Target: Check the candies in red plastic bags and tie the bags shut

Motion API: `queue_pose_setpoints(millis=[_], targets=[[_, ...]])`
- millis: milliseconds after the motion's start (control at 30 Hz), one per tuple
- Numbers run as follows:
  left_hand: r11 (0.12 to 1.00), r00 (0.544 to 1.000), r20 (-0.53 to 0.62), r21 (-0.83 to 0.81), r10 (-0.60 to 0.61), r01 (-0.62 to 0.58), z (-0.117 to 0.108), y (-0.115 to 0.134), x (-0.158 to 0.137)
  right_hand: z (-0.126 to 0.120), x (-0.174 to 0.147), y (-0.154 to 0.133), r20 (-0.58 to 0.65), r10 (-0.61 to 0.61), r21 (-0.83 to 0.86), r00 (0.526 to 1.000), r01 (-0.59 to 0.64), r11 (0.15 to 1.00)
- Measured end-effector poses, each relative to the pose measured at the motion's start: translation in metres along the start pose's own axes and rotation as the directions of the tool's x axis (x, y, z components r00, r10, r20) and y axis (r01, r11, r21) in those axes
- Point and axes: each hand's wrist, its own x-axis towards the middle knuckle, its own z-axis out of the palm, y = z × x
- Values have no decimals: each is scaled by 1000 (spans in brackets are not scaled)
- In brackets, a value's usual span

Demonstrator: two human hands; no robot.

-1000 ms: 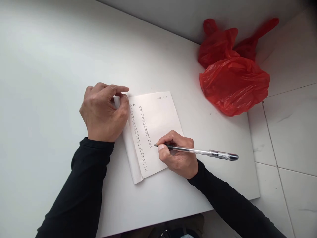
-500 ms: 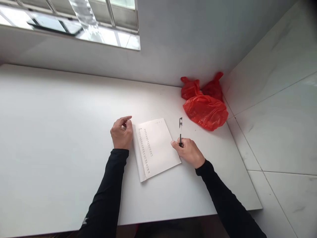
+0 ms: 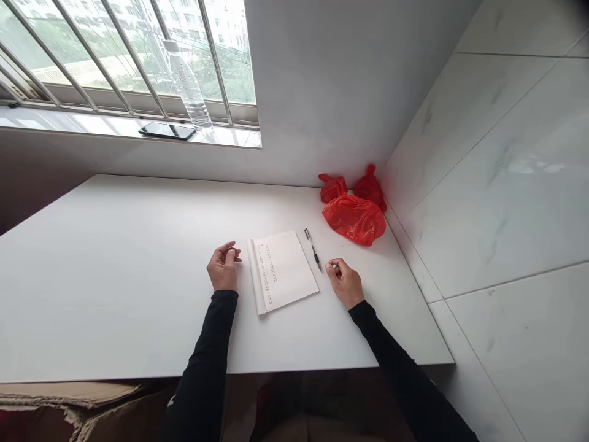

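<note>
A notebook (image 3: 289, 270) with columns of handwritten numbers lies on the white table (image 3: 138, 294). Just to its right rests a black-and-clear pen (image 3: 313, 250), its tip toward me. My right hand (image 3: 346, 282) is beside the pen, apart from it, with the fingers curled in and nothing seen in them. Left of the notebook, my left hand (image 3: 224, 267) rests at the table with fingers loosely bent and apart, holding nothing.
Several red plastic bags (image 3: 355, 218) sit in the far right corner by the tiled wall (image 3: 501, 184). On the windowsill are a phone (image 3: 167, 131) and a clear bottle (image 3: 189, 89). Torn cardboard (image 3: 69, 393) shows below the table's front edge (image 3: 299, 370).
My right hand has let go of the pen, which now lies on the table beside the notebook. The view has tilted up, showing more of the window. My left hand's fingers have loosened.
</note>
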Motion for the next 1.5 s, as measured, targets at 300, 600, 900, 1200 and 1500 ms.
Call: queue_pose_setpoints(millis=[300, 600, 900, 1200, 1500], targets=[[996, 998, 53, 83, -46, 41, -21, 9, -44, 1, -9, 14, -36, -64, 153, 997, 69, 986], [992, 994, 73, 110, -77, 68, -34, 15, -71, 0, -12, 16, -32, -54, 218, 998, 60, 974], [988, 992, 90, 137, -85, 72, -35, 19, -75, -5, -15, 8, -26, -50, 231, 998, 54, 971], [974, 989, 90, 205, -119, 98, -34, 14, -75, -15, 6, 8, -172, -4, 164, 985, 33, 986], [971, 988, 85, 213, -132, 112, -34, 14, -80, -87, 102, 10, -550, -149, -215, 822, 34, 976]])
